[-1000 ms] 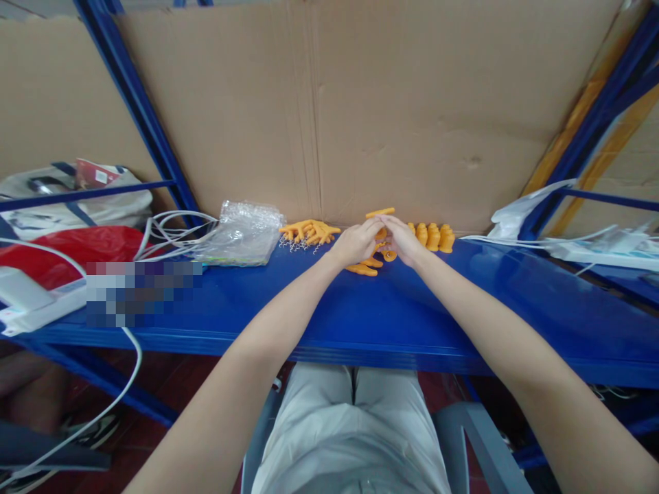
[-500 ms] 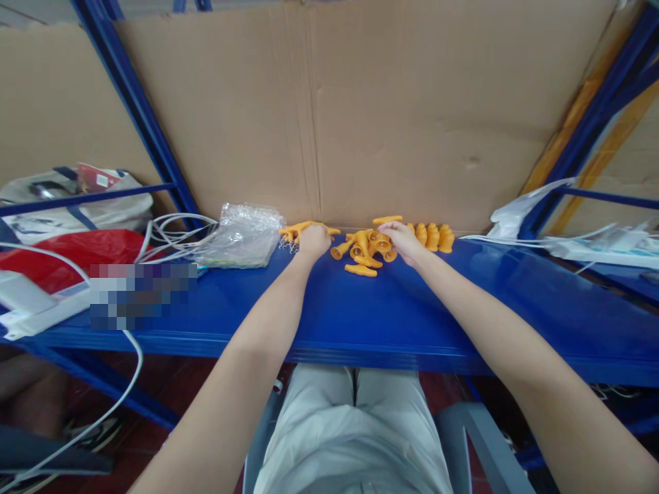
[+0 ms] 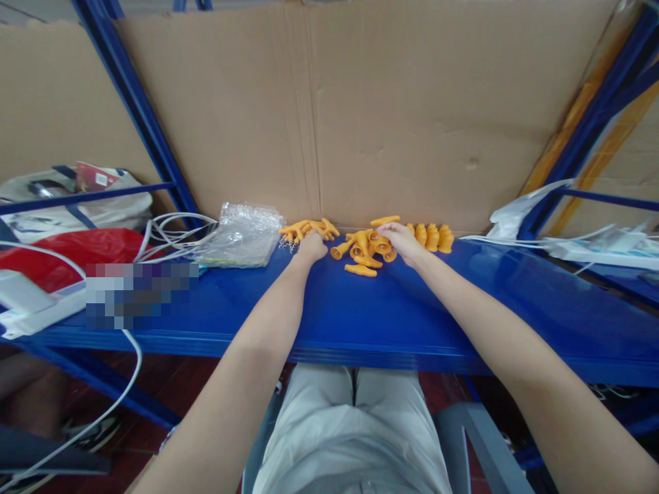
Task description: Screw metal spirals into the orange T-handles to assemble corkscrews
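Note:
My left hand [image 3: 311,248] is at the near edge of a pile of orange handles [image 3: 303,228], several with curly metal ends like corkscrews. Its fingers are curled in, and whatever is in them is hidden. My right hand [image 3: 403,241] is closed with its fingertips at a long orange handle [image 3: 385,221], which it grips above the table. Below and left of it lies a heap of orange bell-shaped pieces [image 3: 364,241]. One loose orange bar [image 3: 360,270] lies in front of that heap.
Orange pieces stand in rows [image 3: 433,237] right of my right hand. Clear plastic bags [image 3: 247,233] lie at the left, near white cables [image 3: 178,223] and a power strip [image 3: 46,309]. Cardboard [image 3: 386,116] backs the blue table [image 3: 391,315]; more cables lie at the right.
My left hand has drawn slightly back and down, uncovering more of the handle pile. My right hand and its orange handle have shifted a little to the left.

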The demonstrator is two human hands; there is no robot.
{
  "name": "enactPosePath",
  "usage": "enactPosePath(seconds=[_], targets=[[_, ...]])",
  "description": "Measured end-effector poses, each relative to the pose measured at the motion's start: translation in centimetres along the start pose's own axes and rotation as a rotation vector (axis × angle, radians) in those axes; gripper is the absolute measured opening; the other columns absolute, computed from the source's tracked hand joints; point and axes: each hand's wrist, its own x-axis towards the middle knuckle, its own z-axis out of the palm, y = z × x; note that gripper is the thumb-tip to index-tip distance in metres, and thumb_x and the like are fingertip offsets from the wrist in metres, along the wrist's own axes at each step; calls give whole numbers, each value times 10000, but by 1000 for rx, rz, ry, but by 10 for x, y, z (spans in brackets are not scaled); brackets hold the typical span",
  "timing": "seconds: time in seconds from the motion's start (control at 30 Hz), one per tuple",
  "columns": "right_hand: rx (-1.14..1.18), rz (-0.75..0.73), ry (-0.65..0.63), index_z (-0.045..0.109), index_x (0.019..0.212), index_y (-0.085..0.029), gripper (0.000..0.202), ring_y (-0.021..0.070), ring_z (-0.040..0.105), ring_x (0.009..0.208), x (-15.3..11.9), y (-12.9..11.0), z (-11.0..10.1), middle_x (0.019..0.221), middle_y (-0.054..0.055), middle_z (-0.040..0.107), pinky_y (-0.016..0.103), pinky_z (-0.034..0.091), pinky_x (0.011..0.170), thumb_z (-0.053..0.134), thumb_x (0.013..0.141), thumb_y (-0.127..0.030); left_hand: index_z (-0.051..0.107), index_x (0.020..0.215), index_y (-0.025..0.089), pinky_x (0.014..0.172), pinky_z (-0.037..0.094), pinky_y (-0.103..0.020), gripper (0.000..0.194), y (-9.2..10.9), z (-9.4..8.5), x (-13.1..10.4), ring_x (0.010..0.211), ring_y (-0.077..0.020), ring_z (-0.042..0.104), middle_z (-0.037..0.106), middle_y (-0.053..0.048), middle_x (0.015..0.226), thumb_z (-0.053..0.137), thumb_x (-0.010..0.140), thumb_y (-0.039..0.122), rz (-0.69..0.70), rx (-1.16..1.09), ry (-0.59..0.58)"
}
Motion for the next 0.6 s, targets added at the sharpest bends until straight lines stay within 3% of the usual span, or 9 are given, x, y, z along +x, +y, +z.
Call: enactPosePath(seconds=[0.23,0.33,0.6], targets=[[-21,-54,-22,608,775,-221,72,153,585,756,5,7,-2,831,10,670,272,473,664,634,737,-275,746,1161,148,1119,483,-342,429,4,3,0,1195,-275,656,593,-150,1292,546,787,83,-20,45,7],[-19,-40,-13,621,770,-216,36,153,607,773,6,7,-1,853,13,689,283,498,701,628,750,-246,732,1166,122,1120,474,-327,400,7,2,-2,1199,-275,656,599,-167,1303,543,815,96,10,69,-42],[8,-119,-14,666,791,-212,53,160,676,880,12,10,0,901,24,731,325,540,880,634,779,-172,695,1325,121,1127,467,-329,473,15,-4,-8,1236,-280,648,612,-169,1390,546,877,149,36,91,-114]])
